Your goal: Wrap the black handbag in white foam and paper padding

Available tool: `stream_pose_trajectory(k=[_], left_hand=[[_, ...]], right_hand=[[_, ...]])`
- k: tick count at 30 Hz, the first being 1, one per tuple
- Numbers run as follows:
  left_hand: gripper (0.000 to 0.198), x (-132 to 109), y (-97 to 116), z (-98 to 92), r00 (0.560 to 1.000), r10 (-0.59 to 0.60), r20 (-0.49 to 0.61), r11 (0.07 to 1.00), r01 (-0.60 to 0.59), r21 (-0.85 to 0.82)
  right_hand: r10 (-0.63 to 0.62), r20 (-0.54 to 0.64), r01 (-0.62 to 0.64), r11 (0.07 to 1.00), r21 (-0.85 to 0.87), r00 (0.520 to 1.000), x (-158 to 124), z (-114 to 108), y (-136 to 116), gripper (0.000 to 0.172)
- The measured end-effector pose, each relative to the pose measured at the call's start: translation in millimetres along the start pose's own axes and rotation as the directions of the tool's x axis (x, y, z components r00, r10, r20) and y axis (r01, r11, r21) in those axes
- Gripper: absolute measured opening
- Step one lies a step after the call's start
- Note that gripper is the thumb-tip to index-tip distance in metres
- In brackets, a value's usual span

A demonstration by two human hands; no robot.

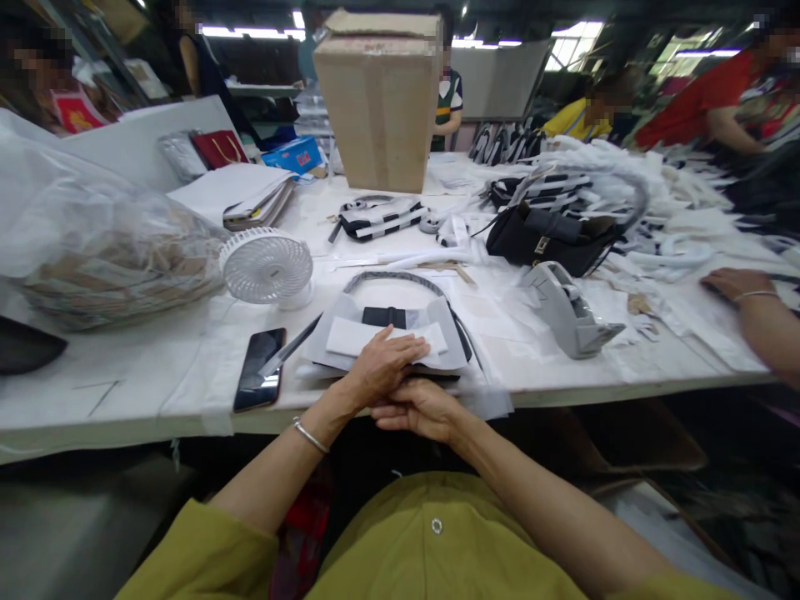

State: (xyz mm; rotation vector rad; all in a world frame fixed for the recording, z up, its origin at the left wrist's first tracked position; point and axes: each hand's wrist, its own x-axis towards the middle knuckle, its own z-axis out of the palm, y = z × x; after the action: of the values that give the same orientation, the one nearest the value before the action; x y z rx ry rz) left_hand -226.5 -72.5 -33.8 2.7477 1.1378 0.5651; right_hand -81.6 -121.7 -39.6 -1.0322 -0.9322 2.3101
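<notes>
My left hand [386, 360] lies with its fingers stretched over a folded white pad [347, 337] on a dark handbag. White sheeting [455, 340] covers much of the bag, and its wrapped handle [393, 276] arches away from me. Beneath the pad's far side shows a black strap or flap [376, 316]. Palm up at the table's edge, my right hand [428, 408] rests against the left one with fingers extended and nothing in them. A phone [250, 392] with a narrow pale tool [291, 346] across it lies left of the bag.
A small fan [268, 267] and a plastic bag [112, 275] stand left. A grey tape dispenser [566, 312] is on the right, before a black handbag [553, 242]. A tall carton [381, 108] rises behind. Another person's hand [737, 285] rests at far right.
</notes>
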Motion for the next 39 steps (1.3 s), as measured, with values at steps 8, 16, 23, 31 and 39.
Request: stream_pose_trajectory(k=[8,16,23,31,39], left_hand=[[0.038,-7,1,11.3,0.994,0.074,-0.085,0.996,-0.069,0.059],[0.042,-9,2,11.9,0.993,0.034,-0.11,0.999,-0.033,0.007],[0.058,-7,3,-11.0,0.999,-0.035,0.041,0.972,0.044,-0.232],[0.055,-5,6,-4.5,0.99,0.037,0.136,0.998,-0.03,-0.059],[0.055,-5,-1,-1.2,0.992,0.049,0.117,0.998,-0.044,-0.042]], right_hand=[[-0.853,0.187,0.359,0.001,-0.933,0.488,-85,-30,-66,0.018],[-0.566,0.533,0.292,-0.464,-0.837,0.629,-40,-85,-62,0.048],[-0.672,0.555,0.322,-0.452,-0.832,0.49,-34,-105,-33,0.053],[-0.721,0.529,0.323,-0.421,-0.847,0.447,-39,-100,-28,0.047],[-0.587,0.681,0.437,-0.524,-0.731,0.437,-66,-91,16,0.037]])
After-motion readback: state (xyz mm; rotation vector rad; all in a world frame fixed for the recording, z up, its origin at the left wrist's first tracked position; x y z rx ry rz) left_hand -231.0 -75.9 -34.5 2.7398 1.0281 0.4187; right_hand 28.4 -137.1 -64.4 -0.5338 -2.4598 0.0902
